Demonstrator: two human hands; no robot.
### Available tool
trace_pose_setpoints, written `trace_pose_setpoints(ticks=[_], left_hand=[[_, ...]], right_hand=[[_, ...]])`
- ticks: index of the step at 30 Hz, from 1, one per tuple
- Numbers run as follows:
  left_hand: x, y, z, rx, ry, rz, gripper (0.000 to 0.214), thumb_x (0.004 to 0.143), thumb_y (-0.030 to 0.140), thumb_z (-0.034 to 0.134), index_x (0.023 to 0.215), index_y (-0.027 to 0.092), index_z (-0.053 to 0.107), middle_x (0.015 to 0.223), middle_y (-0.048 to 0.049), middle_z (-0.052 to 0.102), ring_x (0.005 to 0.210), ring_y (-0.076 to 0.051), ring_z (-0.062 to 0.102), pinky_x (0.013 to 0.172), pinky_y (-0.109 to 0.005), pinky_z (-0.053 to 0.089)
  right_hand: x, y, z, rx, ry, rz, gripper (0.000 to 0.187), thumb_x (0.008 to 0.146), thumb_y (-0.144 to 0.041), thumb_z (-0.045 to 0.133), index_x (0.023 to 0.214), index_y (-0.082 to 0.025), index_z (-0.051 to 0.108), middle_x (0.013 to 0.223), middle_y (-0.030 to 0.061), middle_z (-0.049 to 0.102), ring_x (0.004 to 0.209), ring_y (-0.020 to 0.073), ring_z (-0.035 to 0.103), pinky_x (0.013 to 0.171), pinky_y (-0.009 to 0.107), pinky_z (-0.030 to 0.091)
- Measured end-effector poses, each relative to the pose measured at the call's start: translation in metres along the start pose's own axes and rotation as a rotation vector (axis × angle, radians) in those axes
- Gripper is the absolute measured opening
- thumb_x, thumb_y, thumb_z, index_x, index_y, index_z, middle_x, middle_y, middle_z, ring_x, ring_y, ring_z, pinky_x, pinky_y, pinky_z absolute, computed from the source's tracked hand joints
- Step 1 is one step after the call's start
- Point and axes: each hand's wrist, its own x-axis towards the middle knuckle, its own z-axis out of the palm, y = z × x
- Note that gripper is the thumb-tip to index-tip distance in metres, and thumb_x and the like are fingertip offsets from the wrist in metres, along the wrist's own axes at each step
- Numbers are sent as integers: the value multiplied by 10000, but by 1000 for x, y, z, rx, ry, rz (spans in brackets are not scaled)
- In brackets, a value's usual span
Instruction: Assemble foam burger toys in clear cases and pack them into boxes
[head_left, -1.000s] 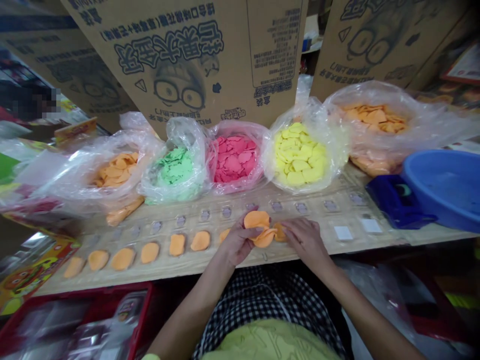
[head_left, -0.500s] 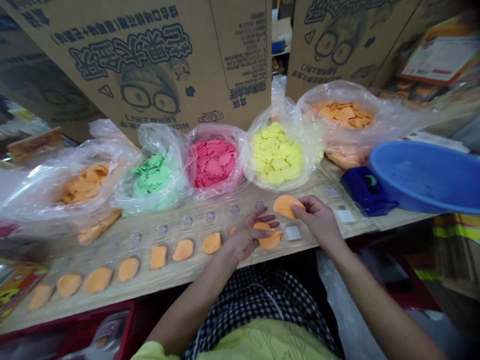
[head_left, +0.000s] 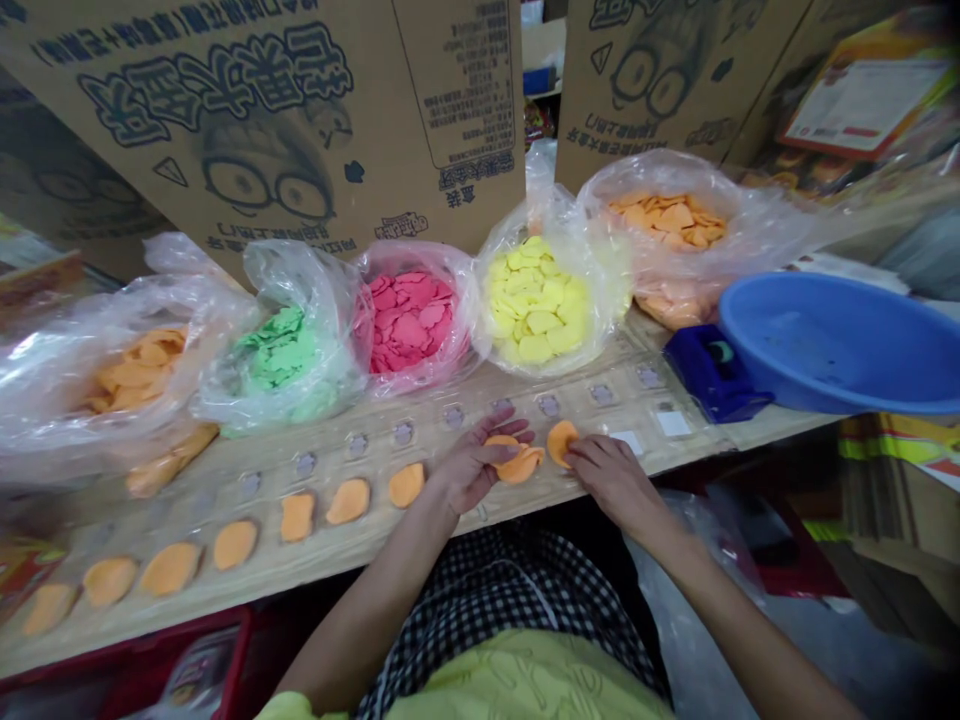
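L hand [head_left: 472, 468] fingers clamp a stack [head_left: 519, 464] of thin orange discs; R hand [head_left: 611, 478] pinches one disc [head_left: 561, 440] on the board [head_left: 337, 545]. Crinkly bags [head_left: 409, 320] upper frame — blue basin [head_left: 825, 345] right.

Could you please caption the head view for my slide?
Left hand holds orange discs; right hand touches a single disc on the board.

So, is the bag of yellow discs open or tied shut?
Open. The bag has its mouth spread wide, and the yellow discs lie uncovered on top. No knot or tie shows.
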Motion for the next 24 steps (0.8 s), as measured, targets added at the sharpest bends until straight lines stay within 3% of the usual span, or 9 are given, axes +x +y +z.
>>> trace_pose_setpoints(ticks=[5,10,12,19,24], left_hand=[[0,3,-1,-2,5,12,553,600,-35,634,1100,180,535,1205,-109,519,1083,-239,523,934,-357,411],[-1,5,0,-5,3,23,555,614,-25,632,1118,182,524,1214,-106,516,1092,-237,517,938,-349,410],[0,4,1,-3,-6,20,549,617,-21,634,1117,178,524,1213,-108,514,1099,-242,511,942,-352,405],[1,1,7,10,-7,-5,539,609,-33,634,1096,174,534,1209,-108,513,1114,-249,497,954,-365,390],[1,1,10,-2,-13,-13,541,612,-30,628,1104,167,523,1212,-114,506,1116,-244,496,963,-358,382]], right_hand=[[-7,-3,-5,-25,9,15,189,861,-286,478,992,-224,599,1067,55,599,995,206,508,888,410,305],[-11,-5,-4,-62,30,43,492,825,-414,504,1244,-168,426,1309,122,425,1203,258,356,986,478,205],[-10,-3,-2,-61,12,15,526,823,-432,498,1269,-172,392,1344,119,380,1241,259,308,1009,510,148],[-10,-3,1,-4,20,6,436,823,-426,508,1183,-182,476,1235,111,510,1157,245,433,1021,538,84],[-9,-4,2,3,21,26,422,833,-431,491,1170,-177,490,1215,104,528,1147,238,441,1030,519,89]])
